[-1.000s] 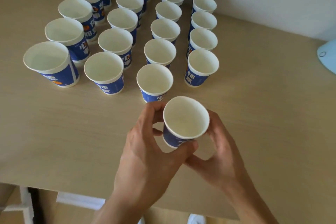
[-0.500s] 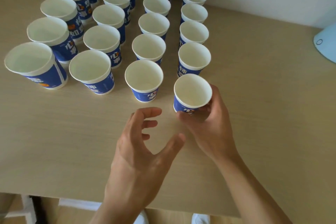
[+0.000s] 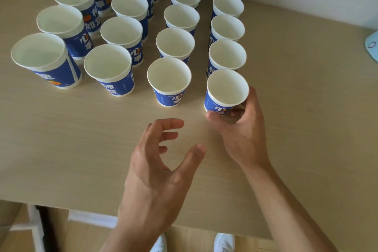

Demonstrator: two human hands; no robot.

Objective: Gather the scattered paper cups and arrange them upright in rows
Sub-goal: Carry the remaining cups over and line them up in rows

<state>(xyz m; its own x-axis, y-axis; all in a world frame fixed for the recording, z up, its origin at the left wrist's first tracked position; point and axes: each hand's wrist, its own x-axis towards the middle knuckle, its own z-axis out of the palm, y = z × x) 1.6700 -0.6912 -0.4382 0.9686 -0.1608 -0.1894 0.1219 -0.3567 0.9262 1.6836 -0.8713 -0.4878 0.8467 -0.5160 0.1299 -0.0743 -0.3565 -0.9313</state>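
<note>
White-and-blue paper cups [image 3: 108,67] stand upright in four rows on the pale wooden table [image 3: 61,139], running away from its near edge. In front of them the left hand [image 3: 159,170] hovers over bare tabletop, fingers spread and loosely curved, holding nothing. To its right, the right hand [image 3: 243,135] grips the end cup [image 3: 226,92] low between thumb and fingers, upright at the near end of the rightmost row

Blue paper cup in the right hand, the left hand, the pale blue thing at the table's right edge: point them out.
Blue-and-white paper cup [image 3: 226,92], head view, white inner wall.
Left hand [image 3: 155,180], head view, back of hand.
Pale blue rounded object [image 3: 374,51], head view, top surface.
</note>
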